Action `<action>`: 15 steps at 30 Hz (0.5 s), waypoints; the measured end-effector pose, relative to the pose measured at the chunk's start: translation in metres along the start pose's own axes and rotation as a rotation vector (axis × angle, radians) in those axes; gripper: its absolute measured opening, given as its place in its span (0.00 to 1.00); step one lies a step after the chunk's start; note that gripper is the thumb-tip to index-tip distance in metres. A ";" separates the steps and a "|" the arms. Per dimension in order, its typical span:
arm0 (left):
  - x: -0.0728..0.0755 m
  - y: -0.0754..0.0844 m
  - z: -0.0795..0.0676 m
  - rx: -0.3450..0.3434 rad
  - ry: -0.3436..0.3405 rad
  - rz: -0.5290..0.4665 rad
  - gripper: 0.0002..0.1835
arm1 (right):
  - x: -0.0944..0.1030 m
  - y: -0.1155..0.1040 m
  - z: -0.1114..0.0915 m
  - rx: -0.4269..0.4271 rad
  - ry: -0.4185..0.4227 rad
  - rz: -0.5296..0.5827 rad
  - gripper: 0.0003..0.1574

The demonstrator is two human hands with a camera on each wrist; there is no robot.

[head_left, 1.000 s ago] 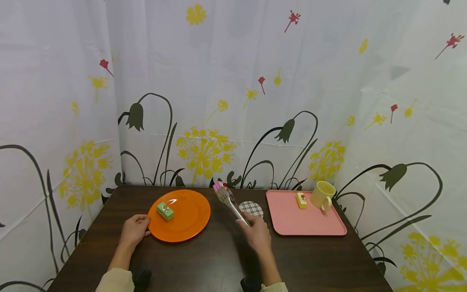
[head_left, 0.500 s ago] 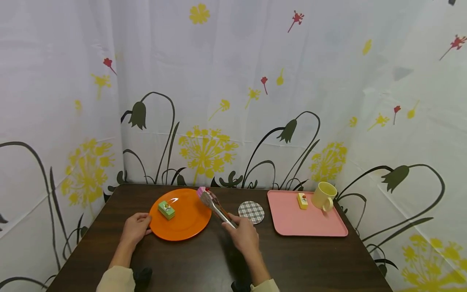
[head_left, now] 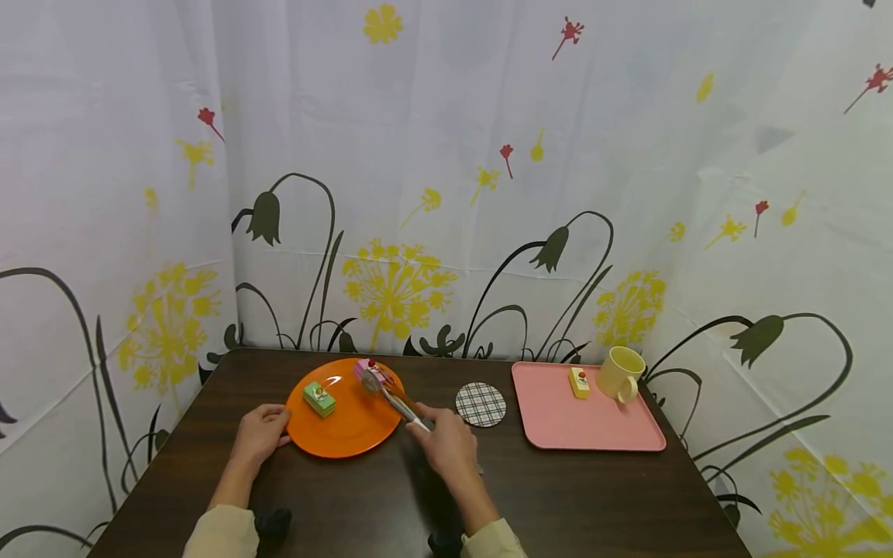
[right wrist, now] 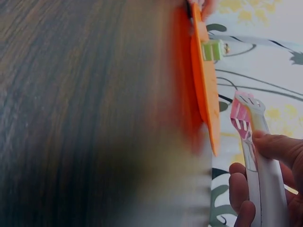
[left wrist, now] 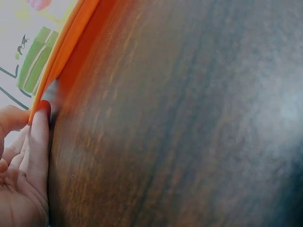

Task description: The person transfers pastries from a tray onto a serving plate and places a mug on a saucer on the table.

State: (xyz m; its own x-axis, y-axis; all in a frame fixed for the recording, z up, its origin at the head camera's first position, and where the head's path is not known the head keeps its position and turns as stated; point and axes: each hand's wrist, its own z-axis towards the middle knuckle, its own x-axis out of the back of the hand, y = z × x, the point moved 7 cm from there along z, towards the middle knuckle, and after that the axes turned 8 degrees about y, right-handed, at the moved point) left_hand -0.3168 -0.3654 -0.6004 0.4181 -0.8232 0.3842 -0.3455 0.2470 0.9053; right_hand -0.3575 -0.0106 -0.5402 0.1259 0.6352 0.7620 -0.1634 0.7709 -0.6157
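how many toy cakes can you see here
3: a green cake on the plate, a pink cake in the tongs above the plate, and a yellow cake on the tray. Any behind the mug would be hidden.

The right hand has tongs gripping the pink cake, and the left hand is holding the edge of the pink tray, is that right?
Not quite: the left hand is holding the edge of the orange plate instead, as the left wrist view shows. The right hand has tongs gripping the pink cake.
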 end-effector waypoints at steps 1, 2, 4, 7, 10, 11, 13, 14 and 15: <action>0.000 -0.001 0.000 0.003 -0.002 -0.002 0.30 | -0.002 -0.001 0.000 0.003 0.000 -0.012 0.27; 0.000 -0.001 0.001 0.007 -0.002 -0.004 0.30 | -0.004 -0.002 0.001 0.006 -0.002 -0.022 0.27; 0.000 -0.002 0.002 0.011 -0.004 -0.008 0.30 | -0.007 -0.005 0.001 0.019 0.003 -0.034 0.28; 0.000 -0.003 0.002 0.010 -0.006 -0.012 0.30 | -0.012 -0.009 0.002 0.041 0.014 -0.053 0.28; 0.001 -0.003 0.001 0.011 -0.003 -0.008 0.29 | -0.016 -0.014 0.002 0.068 0.022 -0.075 0.28; 0.001 -0.003 0.001 0.010 -0.002 -0.007 0.29 | -0.017 -0.016 0.001 0.077 0.024 -0.085 0.28; 0.002 -0.003 0.000 0.012 0.000 -0.005 0.29 | -0.019 -0.020 0.001 0.093 0.027 -0.106 0.28; 0.002 -0.002 -0.001 0.009 0.001 -0.003 0.29 | -0.020 -0.022 0.001 0.099 0.027 -0.116 0.28; 0.002 -0.002 -0.001 0.005 0.001 -0.002 0.29 | -0.021 -0.023 0.001 0.103 0.026 -0.127 0.28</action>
State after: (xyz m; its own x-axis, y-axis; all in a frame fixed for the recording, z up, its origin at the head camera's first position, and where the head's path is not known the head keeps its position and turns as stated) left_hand -0.3143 -0.3668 -0.6008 0.4195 -0.8233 0.3824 -0.3486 0.2429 0.9052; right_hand -0.3576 -0.0421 -0.5418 0.1775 0.5346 0.8262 -0.2440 0.8373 -0.4894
